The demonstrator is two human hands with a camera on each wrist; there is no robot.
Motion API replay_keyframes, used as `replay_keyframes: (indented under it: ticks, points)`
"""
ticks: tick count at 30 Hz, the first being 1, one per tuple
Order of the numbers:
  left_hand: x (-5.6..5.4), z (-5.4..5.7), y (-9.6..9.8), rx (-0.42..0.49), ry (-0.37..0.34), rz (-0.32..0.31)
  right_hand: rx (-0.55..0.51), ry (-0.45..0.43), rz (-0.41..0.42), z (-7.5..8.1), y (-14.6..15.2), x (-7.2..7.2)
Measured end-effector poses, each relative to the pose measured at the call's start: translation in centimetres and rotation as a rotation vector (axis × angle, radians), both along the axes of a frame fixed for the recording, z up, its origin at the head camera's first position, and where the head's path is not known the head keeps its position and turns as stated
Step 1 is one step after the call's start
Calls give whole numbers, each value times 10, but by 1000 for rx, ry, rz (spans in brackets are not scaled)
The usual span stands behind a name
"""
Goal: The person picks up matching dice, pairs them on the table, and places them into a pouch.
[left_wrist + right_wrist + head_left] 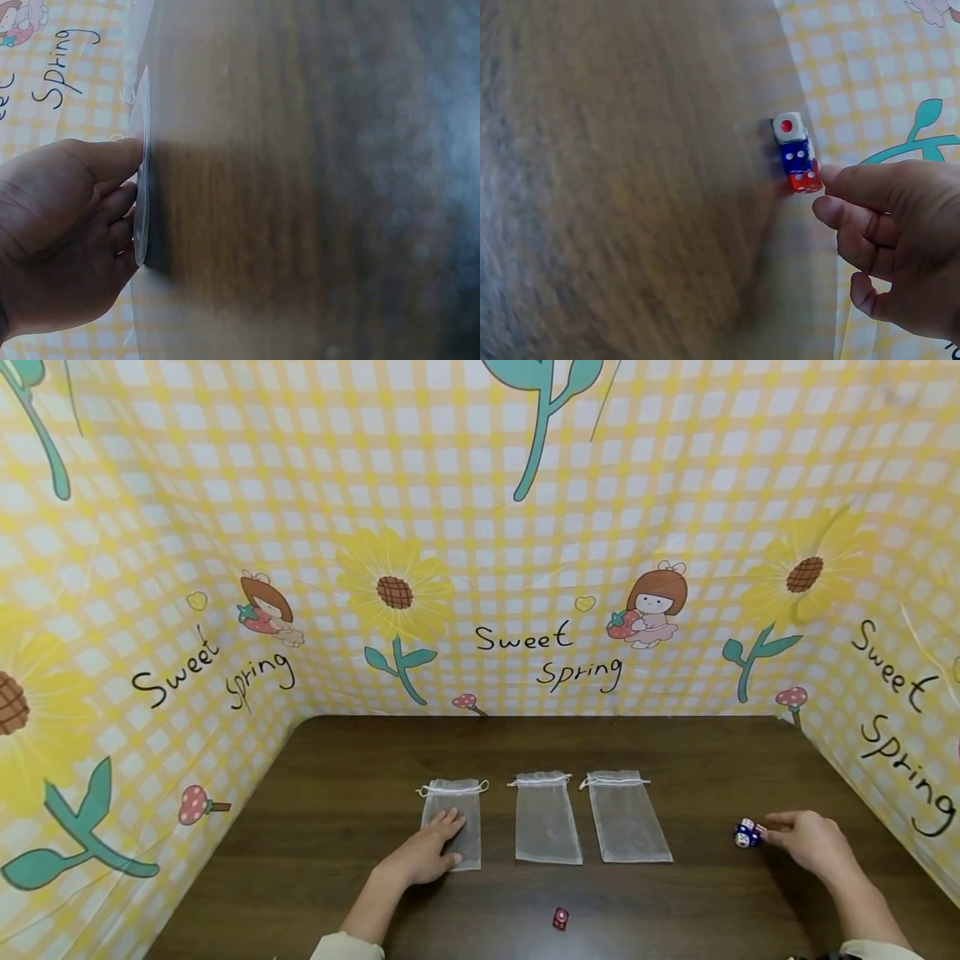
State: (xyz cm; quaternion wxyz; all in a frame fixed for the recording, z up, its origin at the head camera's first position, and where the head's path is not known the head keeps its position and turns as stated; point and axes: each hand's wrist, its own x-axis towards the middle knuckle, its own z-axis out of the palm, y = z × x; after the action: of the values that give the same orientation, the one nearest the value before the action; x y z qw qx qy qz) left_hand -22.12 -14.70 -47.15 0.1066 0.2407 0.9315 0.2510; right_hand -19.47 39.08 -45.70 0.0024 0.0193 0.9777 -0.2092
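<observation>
My left hand [422,850] lies with fingers spread on the leftmost white mesh drawstring bag [468,852]. In the left wrist view, the thumb and fingertips rest against this bag [145,214], seen nearly edge-on. At the right of the table, my right hand [816,843] has thumb and forefinger at a red die [805,182], pinching it at the near end of a small cluster. Beside that die are a blue die [796,157] and a white die [788,127] with a red pip. The right hand's other fingers curl loosely below the thumb.
Two more mesh bags, a middle one [548,822] and a right one [630,822], lie flat side by side. Another red die [561,918] sits near the front of the dark wooden table [337,760]. A yellow checked cloth [525,552] surrounds its back and sides.
</observation>
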Motion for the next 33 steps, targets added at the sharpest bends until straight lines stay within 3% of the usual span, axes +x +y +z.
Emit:
replay_keyframes:
  ticks: [15, 19, 24, 33]
  points:
    - [1, 0, 1, 1, -8, 3, 18, 29, -39, -8, -5, 3]
    - [-1, -2, 0, -4, -2, 0, 6, 33, -54, -4, -6, 6]
    - [-2, -3, -1, 3, 3, -3, -11, 106, -45, 4, -17, 10]
    - [-3, -4, -2, -6, -1, -8, -25, 219, 59, 23, -66, 20]
